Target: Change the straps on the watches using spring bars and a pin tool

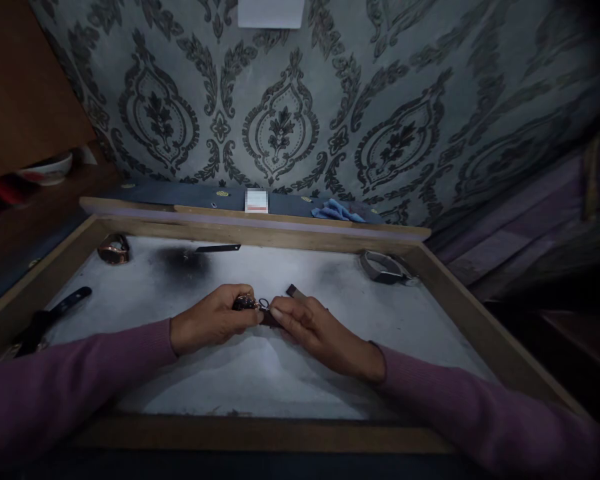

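Near the middle of the white-bottomed tray (300,427), my left hand (215,319) is closed around a dark watch (245,303) with gold-coloured edges. My right hand (320,330) pinches a dark brown strap (270,319) at the watch's right side. A small dark ring (264,303) shows between the two hands. Just behind my right fingers, the end of a flat dark strip (295,291) sticks up. Whether the strip joins the strap is hidden by the fingers.
A gold-coloured watch (114,249) lies at the tray's back left, a black-strapped watch (45,323) at the left. Toward the back are a black blade-like strip (218,249) and, right, a grey watch (384,267). Beyond the rim sit a small white box (257,201) and blue cloth (337,211).
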`<state>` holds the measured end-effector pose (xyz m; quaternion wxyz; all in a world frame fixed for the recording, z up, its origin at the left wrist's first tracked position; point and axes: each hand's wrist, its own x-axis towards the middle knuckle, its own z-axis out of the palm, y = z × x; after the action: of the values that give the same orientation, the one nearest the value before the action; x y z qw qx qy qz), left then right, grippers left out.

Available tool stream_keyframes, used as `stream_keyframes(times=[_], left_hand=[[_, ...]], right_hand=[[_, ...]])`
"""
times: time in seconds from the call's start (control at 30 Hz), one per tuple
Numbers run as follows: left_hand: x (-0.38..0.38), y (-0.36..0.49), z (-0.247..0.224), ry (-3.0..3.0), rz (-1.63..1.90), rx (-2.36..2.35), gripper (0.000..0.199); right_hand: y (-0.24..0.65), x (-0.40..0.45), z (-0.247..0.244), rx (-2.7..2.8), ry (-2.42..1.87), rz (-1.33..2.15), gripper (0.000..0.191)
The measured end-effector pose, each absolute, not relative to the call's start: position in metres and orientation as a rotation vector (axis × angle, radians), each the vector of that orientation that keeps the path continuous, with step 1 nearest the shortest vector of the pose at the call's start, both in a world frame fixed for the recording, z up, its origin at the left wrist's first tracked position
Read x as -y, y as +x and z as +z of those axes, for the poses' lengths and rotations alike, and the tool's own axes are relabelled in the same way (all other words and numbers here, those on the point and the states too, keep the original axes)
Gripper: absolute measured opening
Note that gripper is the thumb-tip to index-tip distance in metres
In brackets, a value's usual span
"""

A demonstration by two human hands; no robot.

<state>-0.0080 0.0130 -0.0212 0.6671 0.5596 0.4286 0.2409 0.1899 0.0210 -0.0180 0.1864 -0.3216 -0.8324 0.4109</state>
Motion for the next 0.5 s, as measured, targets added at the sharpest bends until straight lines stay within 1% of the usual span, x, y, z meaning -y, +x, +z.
stream_keyframes(times=[0.2, 0.5], left_hand=[[-0.0137, -0.0103, -0.024, 1.227, 0.49, -0.921, 0.025], [-0.0143, -0.0124, -0.0199, 1.198, 0.432, -0.916, 0.027]], right_hand=[[0.1938, -0.022, -0.0183, 2.451, -0.839, 1.018, 0.033], [0.1961, -0.0249, -0.0197, 2.55, -0.812, 0.945, 0.029]])
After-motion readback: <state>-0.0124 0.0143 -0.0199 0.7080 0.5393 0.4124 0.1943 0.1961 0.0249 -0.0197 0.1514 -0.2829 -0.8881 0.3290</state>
